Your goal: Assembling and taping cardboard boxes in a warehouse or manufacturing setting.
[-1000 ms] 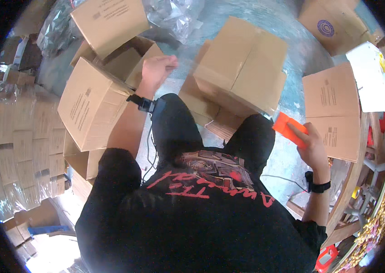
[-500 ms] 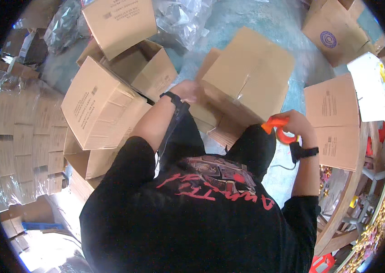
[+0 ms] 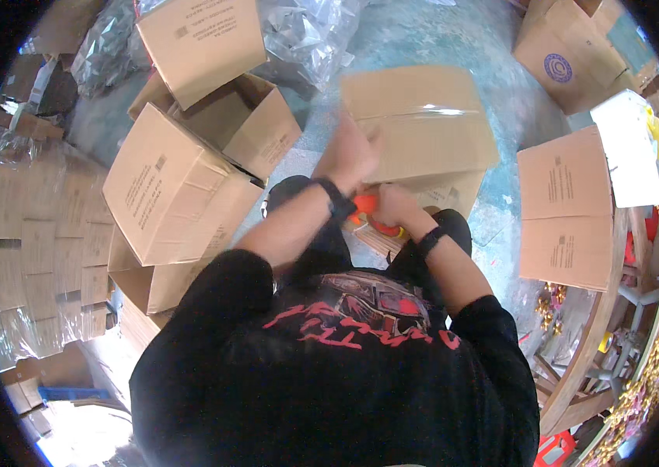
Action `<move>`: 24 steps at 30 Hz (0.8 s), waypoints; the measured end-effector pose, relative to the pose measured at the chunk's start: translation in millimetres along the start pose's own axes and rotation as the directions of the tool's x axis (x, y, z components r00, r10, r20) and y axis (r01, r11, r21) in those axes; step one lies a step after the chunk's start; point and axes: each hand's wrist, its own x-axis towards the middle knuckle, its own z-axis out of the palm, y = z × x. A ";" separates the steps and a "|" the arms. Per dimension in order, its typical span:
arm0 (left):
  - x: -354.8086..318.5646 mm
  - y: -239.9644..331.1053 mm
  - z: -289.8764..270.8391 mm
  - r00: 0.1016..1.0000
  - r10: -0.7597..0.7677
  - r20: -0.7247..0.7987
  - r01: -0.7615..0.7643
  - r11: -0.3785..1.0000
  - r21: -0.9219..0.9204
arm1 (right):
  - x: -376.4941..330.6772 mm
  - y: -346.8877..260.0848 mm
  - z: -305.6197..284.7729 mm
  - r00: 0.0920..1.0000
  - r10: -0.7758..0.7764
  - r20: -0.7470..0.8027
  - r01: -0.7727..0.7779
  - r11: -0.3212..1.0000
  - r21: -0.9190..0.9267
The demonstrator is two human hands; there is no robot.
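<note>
A closed brown cardboard box (image 3: 423,128) sits in front of my knees, with a shiny strip of clear tape across its top. My right hand (image 3: 398,205) is closed round an orange tape dispenser (image 3: 366,205), low against the near side of the box. Close by, my left hand (image 3: 351,152) is at the box's left side, near its near-left corner. Motion smears the left fingers, so their pose is unclear. Part of the dispenser is covered by my right hand.
Open cardboard boxes (image 3: 182,183) stand stacked to my left, beside wrapped flat cartons (image 3: 42,241). Clear plastic wrapping (image 3: 306,39) lies at the far side. On the right are a flat-sided carton (image 3: 565,206), a white box (image 3: 633,148) and a wooden frame (image 3: 590,366).
My right hand has brought the tape dispenser leftward to the box's near side. The box has turned, and its tape strip now runs crosswise. My left hand has shifted slightly right.
</note>
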 end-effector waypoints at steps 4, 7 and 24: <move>-64.8 -0.6 1.0 0.989 0.128 -0.075 -0.137 0.982 -0.133 | 7.6 -10.0 -6.5 0.998 -0.051 -0.044 0.053 0.998 0.035; -64.3 -2.3 2.1 0.990 0.097 -0.099 -0.115 0.973 -0.202 | -7.5 -3.8 -9.3 1.000 0.020 0.021 -0.020 0.999 -0.033; 171.7 -75.9 -82.0 0.895 -0.378 0.235 0.400 0.915 -0.052 | -203.5 138.0 38.9 0.881 0.435 -0.184 0.089 0.230 0.969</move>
